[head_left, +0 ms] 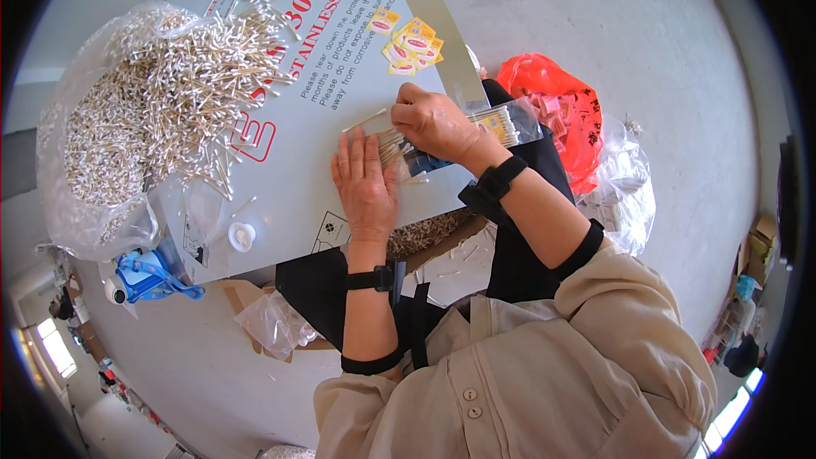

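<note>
My left hand point(365, 183) lies on the table with its fingers stretched out, their tips beside a row of cotton swabs point(391, 146). Above that row my right hand point(438, 123) is closed, fingers curled in; what they pinch, if anything, is hidden. Under the right wrist, at the table's edge, lies a clear plastic bag point(529, 123) holding cotton swabs and a yellow card point(493, 126). A single cotton swab point(364, 121) lies just beyond my left fingertips.
A big clear bag spills a heap of cotton swabs point(191, 76) at the left. Yellow cards point(414, 47) lie farther back. A small white lid point(241, 236) and a blue strap point(153, 276) sit near the front-left edge. A red bag point(586, 119) stands at the right.
</note>
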Demonstrator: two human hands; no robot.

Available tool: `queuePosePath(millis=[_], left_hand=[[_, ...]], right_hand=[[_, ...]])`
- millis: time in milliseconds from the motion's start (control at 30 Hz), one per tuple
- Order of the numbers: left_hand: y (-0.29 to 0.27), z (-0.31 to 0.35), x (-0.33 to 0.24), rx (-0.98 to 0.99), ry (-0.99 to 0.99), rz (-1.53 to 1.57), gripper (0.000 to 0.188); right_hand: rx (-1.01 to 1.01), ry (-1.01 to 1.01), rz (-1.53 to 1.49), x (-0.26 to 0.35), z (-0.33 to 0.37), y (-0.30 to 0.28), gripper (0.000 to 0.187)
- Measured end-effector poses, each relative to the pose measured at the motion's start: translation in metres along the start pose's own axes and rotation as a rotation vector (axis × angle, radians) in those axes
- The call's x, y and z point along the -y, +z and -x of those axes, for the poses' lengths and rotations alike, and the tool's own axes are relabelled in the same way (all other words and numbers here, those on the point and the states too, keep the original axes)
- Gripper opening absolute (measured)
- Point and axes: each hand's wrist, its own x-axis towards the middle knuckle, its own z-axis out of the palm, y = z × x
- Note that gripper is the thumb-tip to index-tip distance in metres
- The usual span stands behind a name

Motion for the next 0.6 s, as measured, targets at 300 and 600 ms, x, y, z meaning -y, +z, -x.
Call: queuePosePath(millis=[300,600], left_hand=[[0.0016,-0.002,0.0022,-0.067,-0.002,0.079,0.039],[0.0026,-0.0026,0.0014,-0.086,-0.003,0.107,0.041]], right_hand=[[-0.082,0.035,-0.012,0.0022,0.0101,0.0026,0.006],[-0.05,0.135,0.088,0.0048,0.0067,0.0077,0.006]])
